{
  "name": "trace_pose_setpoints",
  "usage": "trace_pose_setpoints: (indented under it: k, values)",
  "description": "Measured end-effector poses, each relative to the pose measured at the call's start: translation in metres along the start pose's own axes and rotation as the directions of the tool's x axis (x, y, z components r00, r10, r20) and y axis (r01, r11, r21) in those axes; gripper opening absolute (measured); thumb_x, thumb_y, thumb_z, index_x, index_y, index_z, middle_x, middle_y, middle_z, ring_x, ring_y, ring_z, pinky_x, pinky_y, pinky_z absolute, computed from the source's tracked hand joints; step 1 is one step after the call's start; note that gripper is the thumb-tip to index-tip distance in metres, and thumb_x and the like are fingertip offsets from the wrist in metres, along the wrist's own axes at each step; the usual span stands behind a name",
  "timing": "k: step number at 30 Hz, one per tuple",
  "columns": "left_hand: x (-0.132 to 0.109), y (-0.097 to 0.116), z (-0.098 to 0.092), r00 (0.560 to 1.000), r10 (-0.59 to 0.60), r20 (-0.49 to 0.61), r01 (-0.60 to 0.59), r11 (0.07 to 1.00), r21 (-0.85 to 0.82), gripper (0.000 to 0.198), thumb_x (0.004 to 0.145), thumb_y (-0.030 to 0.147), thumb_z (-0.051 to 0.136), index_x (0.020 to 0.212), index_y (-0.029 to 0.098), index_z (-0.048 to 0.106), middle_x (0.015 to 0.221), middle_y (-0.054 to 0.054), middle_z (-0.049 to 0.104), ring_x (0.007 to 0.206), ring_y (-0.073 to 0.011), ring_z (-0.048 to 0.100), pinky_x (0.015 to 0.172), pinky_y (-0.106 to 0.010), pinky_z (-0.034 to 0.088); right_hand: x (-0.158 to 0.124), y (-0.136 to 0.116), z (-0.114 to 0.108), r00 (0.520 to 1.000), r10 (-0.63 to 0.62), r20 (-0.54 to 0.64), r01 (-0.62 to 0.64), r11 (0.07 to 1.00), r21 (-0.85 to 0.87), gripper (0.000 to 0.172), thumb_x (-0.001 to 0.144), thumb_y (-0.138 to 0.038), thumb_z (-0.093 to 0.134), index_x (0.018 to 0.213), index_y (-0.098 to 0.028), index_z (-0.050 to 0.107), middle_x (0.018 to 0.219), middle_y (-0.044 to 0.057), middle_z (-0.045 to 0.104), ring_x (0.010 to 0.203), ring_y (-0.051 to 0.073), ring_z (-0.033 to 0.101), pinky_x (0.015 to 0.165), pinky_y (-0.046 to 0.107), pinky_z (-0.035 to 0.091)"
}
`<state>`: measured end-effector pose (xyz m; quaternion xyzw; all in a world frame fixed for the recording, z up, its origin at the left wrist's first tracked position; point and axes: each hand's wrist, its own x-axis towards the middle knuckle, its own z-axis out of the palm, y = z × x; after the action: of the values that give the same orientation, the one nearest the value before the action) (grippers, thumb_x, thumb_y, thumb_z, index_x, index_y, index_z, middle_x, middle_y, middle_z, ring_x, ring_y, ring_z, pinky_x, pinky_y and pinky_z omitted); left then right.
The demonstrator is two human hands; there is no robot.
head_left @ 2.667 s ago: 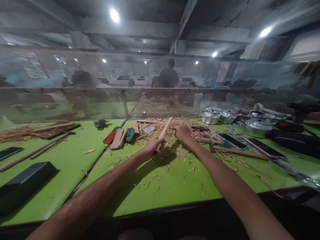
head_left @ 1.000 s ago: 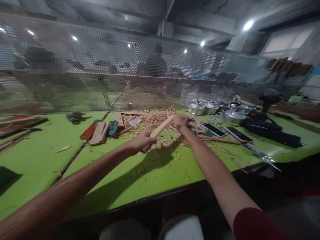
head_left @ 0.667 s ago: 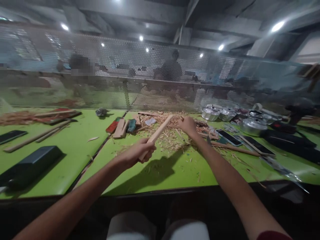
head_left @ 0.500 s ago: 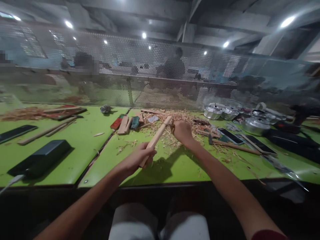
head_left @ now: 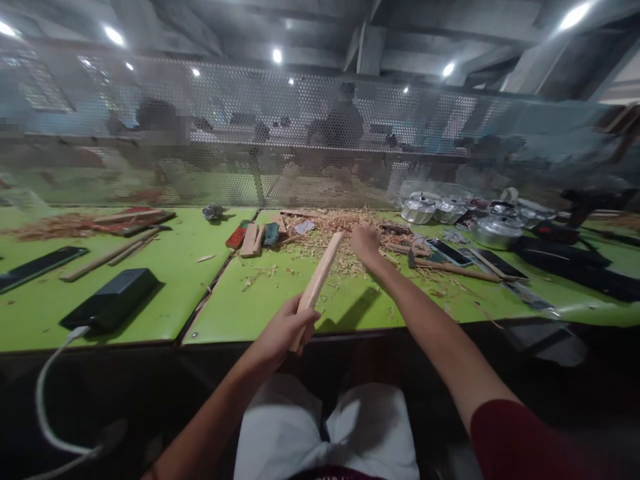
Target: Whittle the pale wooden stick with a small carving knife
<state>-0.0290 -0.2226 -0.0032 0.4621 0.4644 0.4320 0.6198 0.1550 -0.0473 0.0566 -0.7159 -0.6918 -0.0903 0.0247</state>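
My left hand (head_left: 295,320) grips the lower end of a pale wooden stick (head_left: 323,270), which slants up and away over the near edge of the table. Just right of the stick's far end, my right hand (head_left: 365,241) is closed into a fist; whatever it holds, if anything, is hidden. Behind both hands lies a heap of wood shavings (head_left: 345,222). Wooden blocks (head_left: 250,240) stand to the left of the heap, with a green crumpled piece (head_left: 271,234) beside them.
On the right lie a hammer (head_left: 453,268), two phones (head_left: 449,252) and several metal kettles (head_left: 497,231). A black box with a white cable (head_left: 113,300) and another phone (head_left: 43,267) rest on the left. A perforated screen (head_left: 300,167) rises behind the green table (head_left: 240,310).
My right hand has moved away from the stick's far end, leaving a small gap. The stick has come nearer to me with my left hand. The camera view has shifted.
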Motion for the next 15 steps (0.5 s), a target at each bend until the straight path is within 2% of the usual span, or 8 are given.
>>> trace_pose_setpoints:
  k: [3,5,7,9,11,15]
  values:
    - [-0.004,-0.007,0.002,0.999,0.024,0.027,-0.020,0.992,-0.124,0.032,0.067,0.039,0.070,0.075,0.024,0.044,0.046,0.011,0.041,0.035,-0.0059,0.031,0.032,-0.018,0.025,-0.011,0.004,-0.004,0.995,0.042,-0.087,-0.031,0.992,0.119,0.040,0.106,-0.024,0.044,0.124,-0.010,0.077,0.117,0.020,0.076,0.108,0.023,0.073,0.082,0.023,0.047]
    - [-0.003,-0.010,0.004,0.999,0.032,0.022,-0.028,0.986,-0.165,0.032,0.068,0.039,0.070,0.073,0.024,0.043,0.044,0.011,0.040,0.034,-0.0049,0.030,0.032,-0.017,0.024,-0.031,-0.001,-0.005,0.985,-0.032,-0.167,0.059,0.985,0.161,0.040,0.105,-0.027,0.044,0.113,-0.014,0.081,0.109,0.016,0.078,0.103,0.023,0.073,0.082,0.024,0.047]
    - [-0.002,-0.012,0.007,0.999,0.037,0.027,-0.031,0.982,-0.184,0.032,0.068,0.039,0.070,0.072,0.023,0.043,0.043,0.011,0.041,0.033,-0.0047,0.030,0.032,-0.017,0.024,-0.055,-0.009,-0.006,0.965,-0.158,-0.209,0.187,0.974,0.125,0.038,0.102,-0.027,0.047,0.107,-0.018,0.083,0.101,0.014,0.079,0.099,0.024,0.074,0.081,0.026,0.049]
    - [-0.003,-0.014,0.009,0.998,0.045,0.040,-0.036,0.979,-0.202,0.031,0.069,0.039,0.070,0.073,0.023,0.043,0.042,0.011,0.041,0.032,-0.0050,0.031,0.032,-0.017,0.024,-0.076,-0.018,-0.006,0.946,-0.261,-0.193,0.277,0.959,0.061,0.036,0.099,-0.024,0.048,0.106,-0.018,0.083,0.098,0.014,0.079,0.096,0.027,0.075,0.079,0.029,0.051]
    - [-0.004,-0.016,0.012,0.997,0.054,0.052,-0.041,0.973,-0.226,0.030,0.069,0.038,0.069,0.073,0.023,0.043,0.042,0.011,0.042,0.032,-0.0051,0.032,0.033,-0.017,0.024,-0.088,-0.024,-0.005,0.939,-0.303,-0.161,0.309,0.951,0.015,0.036,0.099,-0.019,0.046,0.108,-0.016,0.081,0.097,0.017,0.079,0.095,0.029,0.075,0.078,0.032,0.053]
    - [-0.006,-0.025,0.014,0.999,0.038,0.037,-0.029,0.972,-0.233,0.030,0.068,0.037,0.070,0.074,0.024,0.043,0.043,0.011,0.043,0.032,-0.0057,0.034,0.033,-0.017,0.025,-0.080,-0.024,-0.004,0.960,-0.245,-0.139,0.246,0.969,-0.008,0.039,0.101,-0.013,0.041,0.111,-0.010,0.079,0.100,0.023,0.078,0.100,0.030,0.076,0.080,0.034,0.055]
